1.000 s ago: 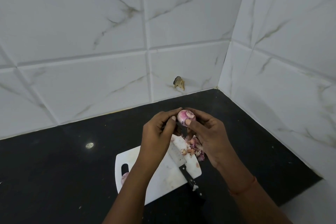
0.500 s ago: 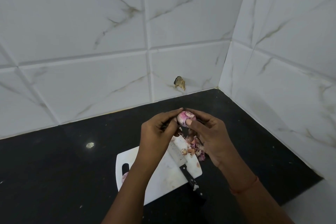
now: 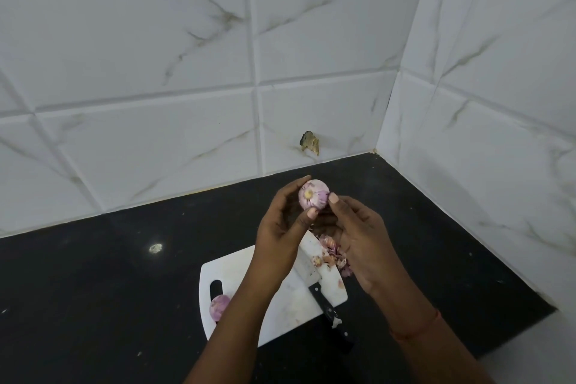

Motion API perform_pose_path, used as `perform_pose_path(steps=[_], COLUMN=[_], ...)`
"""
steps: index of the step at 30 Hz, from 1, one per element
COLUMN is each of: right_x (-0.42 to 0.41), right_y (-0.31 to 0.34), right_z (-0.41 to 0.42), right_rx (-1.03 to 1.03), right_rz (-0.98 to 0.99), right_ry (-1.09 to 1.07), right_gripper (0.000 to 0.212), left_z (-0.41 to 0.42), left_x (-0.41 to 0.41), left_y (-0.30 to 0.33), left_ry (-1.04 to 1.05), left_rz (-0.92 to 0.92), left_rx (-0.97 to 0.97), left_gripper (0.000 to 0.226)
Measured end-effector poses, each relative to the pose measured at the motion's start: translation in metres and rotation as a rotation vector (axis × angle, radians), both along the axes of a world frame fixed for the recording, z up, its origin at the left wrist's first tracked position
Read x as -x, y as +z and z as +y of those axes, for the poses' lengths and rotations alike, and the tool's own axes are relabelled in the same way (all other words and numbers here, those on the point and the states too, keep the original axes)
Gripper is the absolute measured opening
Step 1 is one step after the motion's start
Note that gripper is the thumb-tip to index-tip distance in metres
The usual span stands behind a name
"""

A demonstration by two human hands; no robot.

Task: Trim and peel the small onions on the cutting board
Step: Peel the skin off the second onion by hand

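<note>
A small pinkish-white onion is held up above the far end of the white cutting board, its trimmed end facing me. My left hand grips it between thumb and fingers. My right hand touches the onion's right side with its thumb tip, the other fingers loosely curled below. A second small onion lies at the board's near-left edge by the handle slot. A knife with a black handle rests on the board, its blade partly under my left wrist. Purple onion skins are heaped at the board's right end.
The board lies on a black countertop in a corner of white marble-look tiled walls. A chipped spot marks the back wall. The counter's right edge falls away near my right forearm.
The onion has been turned so that its trimmed end faces me, and it sits a little higher. My right thumb has shifted from its front to its right side.
</note>
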State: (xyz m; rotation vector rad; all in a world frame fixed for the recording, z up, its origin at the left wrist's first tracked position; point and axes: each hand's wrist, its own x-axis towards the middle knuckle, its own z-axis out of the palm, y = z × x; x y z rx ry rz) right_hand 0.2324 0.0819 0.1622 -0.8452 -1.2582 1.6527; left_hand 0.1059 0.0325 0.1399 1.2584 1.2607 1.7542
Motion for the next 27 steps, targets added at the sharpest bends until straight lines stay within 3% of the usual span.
perform_pose_path(steps=[4, 12, 18, 27], right_x=[-0.005, -0.005, -0.006, -0.007], right_y=[0.002, 0.007, 0.008, 0.01], right_z=[0.003, 0.003, 0.005, 0.008], right_rx=[-0.304, -0.727, -0.79, -0.709], right_rz=[-0.2, -0.36, -0.373, -0.362], right_ry=[-0.201, -0.294, -0.317, -0.298], right_gripper=[0.014, 0.018, 0.01, 0.006], left_z=[-0.002, -0.003, -0.005, -0.007], left_x=[0.001, 0.004, 0.007, 0.009], left_y=[0.004, 0.009, 0.015, 0.014], left_ry=[-0.039, 0.028, 0.055, -0.015], left_rz=[-0.106, -0.02, 0.1, 0.034], left_rx=[-0.004, -0.02, -0.031, -0.003], left_gripper=[0.043, 0.048, 0.05, 0.048])
